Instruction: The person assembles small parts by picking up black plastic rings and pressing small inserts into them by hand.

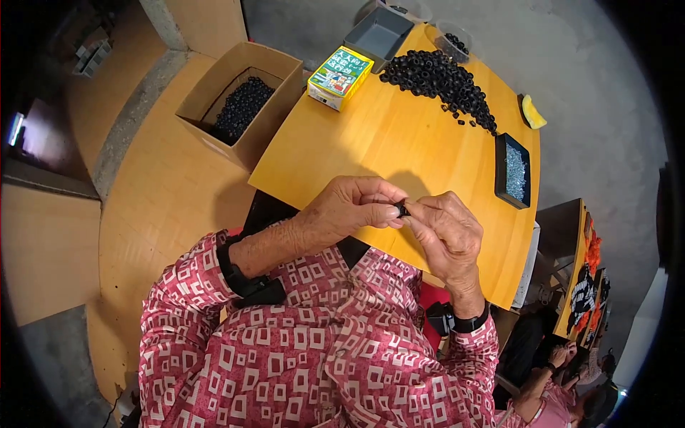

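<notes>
Over the near edge of the table, my left hand and my right hand meet at the fingertips. A small black part is pinched between them, with thumb and fingers of each hand closed on it. The fingers cover most of it, so its exact shape is hard to see. Farther back on the table lies a heap of small black ring-like parts. A shallow black tray at the right edge holds many tiny pale, shiny pieces.
An open cardboard box with black parts stands left of the yellow wooden table. Along the far edge are a yellow-green carton, a grey bin and a clear tub. Another person sits at lower right.
</notes>
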`<state>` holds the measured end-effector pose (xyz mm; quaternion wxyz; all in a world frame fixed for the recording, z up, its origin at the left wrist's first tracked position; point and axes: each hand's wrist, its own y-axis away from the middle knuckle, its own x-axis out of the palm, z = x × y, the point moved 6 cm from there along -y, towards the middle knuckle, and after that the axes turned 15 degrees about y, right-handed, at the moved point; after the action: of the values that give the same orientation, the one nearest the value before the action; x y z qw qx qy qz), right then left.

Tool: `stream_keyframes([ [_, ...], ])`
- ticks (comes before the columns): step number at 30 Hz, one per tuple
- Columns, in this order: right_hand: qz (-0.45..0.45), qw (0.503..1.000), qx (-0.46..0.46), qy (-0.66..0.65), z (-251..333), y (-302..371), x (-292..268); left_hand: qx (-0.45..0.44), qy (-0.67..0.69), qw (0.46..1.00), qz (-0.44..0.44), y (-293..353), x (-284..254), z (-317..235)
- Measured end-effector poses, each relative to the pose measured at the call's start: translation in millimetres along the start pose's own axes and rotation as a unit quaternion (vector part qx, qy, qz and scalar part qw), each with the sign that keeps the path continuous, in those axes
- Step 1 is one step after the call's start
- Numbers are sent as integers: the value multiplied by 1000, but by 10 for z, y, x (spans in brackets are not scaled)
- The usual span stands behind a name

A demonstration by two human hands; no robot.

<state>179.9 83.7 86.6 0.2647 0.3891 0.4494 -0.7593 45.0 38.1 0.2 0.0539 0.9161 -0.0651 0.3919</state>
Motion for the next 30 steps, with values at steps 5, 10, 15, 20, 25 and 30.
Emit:
stream_keyframes([
  [5,-5,999,28,-26,-86,80,99,-33,-18,999,-5,-1,-50,82],
  [10,-45,999,17,-1,-35,94,156,-26,22,999,-41,6,-107,140],
  [15,-66,997,11,26,-41,134,214,-37,18,998,-49,22,-86,92],
  [20,-72,997,22,13,-64,136,222,-47,11,998,-47,15,-69,36],
  [25,-69,997,16,10,-19,114,251,-42,7,998,-47,14,-86,38],
  [30,-50,999,20,-1,-8,102,228,-30,-10,999,-36,0,-114,54],
])
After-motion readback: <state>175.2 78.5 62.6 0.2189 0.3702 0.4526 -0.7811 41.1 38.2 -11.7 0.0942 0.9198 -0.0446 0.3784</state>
